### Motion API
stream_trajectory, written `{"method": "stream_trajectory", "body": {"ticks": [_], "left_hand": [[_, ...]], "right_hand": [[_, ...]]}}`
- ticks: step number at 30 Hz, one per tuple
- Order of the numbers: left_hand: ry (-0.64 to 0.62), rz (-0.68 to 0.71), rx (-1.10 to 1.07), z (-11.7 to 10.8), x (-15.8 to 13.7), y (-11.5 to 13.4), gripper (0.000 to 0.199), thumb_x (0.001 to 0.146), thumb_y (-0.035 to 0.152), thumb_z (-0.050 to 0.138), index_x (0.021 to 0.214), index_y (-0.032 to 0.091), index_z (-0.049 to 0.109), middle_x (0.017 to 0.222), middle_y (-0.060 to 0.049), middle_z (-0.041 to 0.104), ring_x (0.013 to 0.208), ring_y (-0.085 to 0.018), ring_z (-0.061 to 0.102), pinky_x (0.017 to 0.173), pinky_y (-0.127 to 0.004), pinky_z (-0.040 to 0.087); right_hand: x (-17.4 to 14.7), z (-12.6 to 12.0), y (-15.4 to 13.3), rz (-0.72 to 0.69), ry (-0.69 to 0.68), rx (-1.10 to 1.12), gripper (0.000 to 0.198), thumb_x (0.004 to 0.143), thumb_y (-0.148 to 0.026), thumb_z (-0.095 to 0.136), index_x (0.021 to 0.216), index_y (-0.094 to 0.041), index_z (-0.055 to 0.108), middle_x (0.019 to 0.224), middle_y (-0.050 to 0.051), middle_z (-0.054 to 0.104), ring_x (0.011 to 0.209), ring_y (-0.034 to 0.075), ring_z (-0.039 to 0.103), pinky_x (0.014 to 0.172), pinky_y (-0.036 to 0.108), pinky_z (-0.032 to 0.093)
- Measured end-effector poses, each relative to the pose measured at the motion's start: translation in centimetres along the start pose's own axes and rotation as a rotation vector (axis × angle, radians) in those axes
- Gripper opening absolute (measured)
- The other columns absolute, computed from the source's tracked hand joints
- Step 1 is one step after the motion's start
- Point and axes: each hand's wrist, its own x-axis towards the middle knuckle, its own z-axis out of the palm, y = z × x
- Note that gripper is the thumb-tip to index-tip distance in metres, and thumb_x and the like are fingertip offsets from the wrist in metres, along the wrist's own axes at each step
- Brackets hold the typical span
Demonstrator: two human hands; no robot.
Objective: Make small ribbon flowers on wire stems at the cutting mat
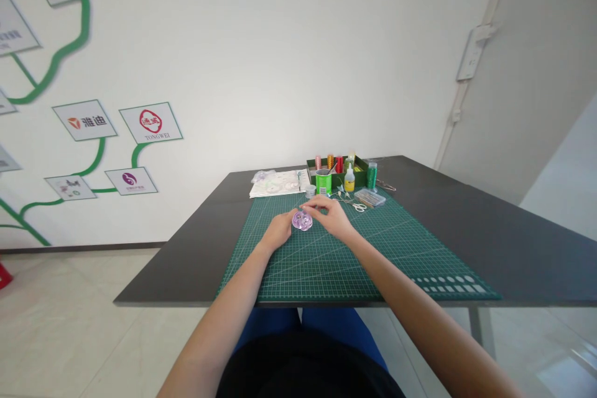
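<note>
A small shiny purple flower-shaped ornament [302,221] is held above the green cutting mat [298,267]. My left hand [278,230] grips it from the left side, with the fingers partly hidden behind it. At its upper right edge, my right hand [331,216] is closed in a pinch, thumb and fingertips touching the rim. Whether a finer piece sits between those fingertips is too small to tell. Just beyond my hands are a small clear pot [310,191] and a green can [323,183] with a tool standing in it.
Behind stand a dark green box [361,177] of coloured bottles, a yellow-labelled glue bottle [349,179] and a green glitter tube [372,176]. White scissors [359,207] and a clear case [370,198] lie to the right. White sheets [280,184] lie at the back left of the black table [196,230].
</note>
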Motion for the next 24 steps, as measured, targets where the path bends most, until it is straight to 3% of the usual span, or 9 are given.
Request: {"method": "stream_trajectory", "body": {"ticks": [5, 10, 15, 24], "left_hand": [[-0.016, -0.023, 0.047, 0.4, 0.2, -0.2, 0.037, 0.093, 0.004, 0.043, 0.117, 0.015, 0.069, 0.111, -0.012, 0.076, 0.100, -0.025, 0.072, 0.089, -0.034, 0.053], [-0.025, -0.009, 0.077, 0.4, 0.2, -0.3, 0.041, 0.094, 0.006, 0.045, 0.127, 0.019, 0.067, 0.114, -0.009, 0.075, 0.100, -0.025, 0.072, 0.093, -0.035, 0.054], [-0.058, 0.015, 0.096, 0.4, 0.2, -0.2, 0.046, 0.095, 0.007, 0.044, 0.135, 0.022, 0.062, 0.114, -0.009, 0.075, 0.101, -0.025, 0.071, 0.091, -0.035, 0.054], [-0.074, 0.008, 0.150, 0.5, 0.3, -0.1, 0.036, 0.095, 0.006, 0.044, 0.116, 0.016, 0.071, 0.108, -0.012, 0.075, 0.100, -0.026, 0.071, 0.091, -0.034, 0.054]], "right_hand": [[2.4, -0.2, -1.9, -0.189, -0.249, -0.214, 0.013, 0.090, -0.023, 0.069, 0.085, -0.019, 0.080, 0.084, 0.007, 0.073, 0.085, 0.022, 0.064, 0.081, 0.037, 0.050], [4.4, -1.2, -2.8, -0.207, -0.493, -0.387, 0.012, 0.086, -0.015, 0.070, 0.083, -0.020, 0.080, 0.080, 0.005, 0.073, 0.080, 0.020, 0.063, 0.076, 0.034, 0.048], [6.0, -1.7, -3.2, -0.168, -0.629, -0.470, 0.017, 0.081, -0.009, 0.070, 0.078, -0.021, 0.081, 0.077, 0.004, 0.075, 0.073, 0.019, 0.064, 0.069, 0.030, 0.046], [7.3, -0.6, -3.6, -0.251, -0.805, -0.418, 0.020, 0.075, -0.007, 0.070, 0.077, -0.023, 0.082, 0.074, 0.003, 0.076, 0.073, 0.019, 0.065, 0.068, 0.028, 0.048]]}}
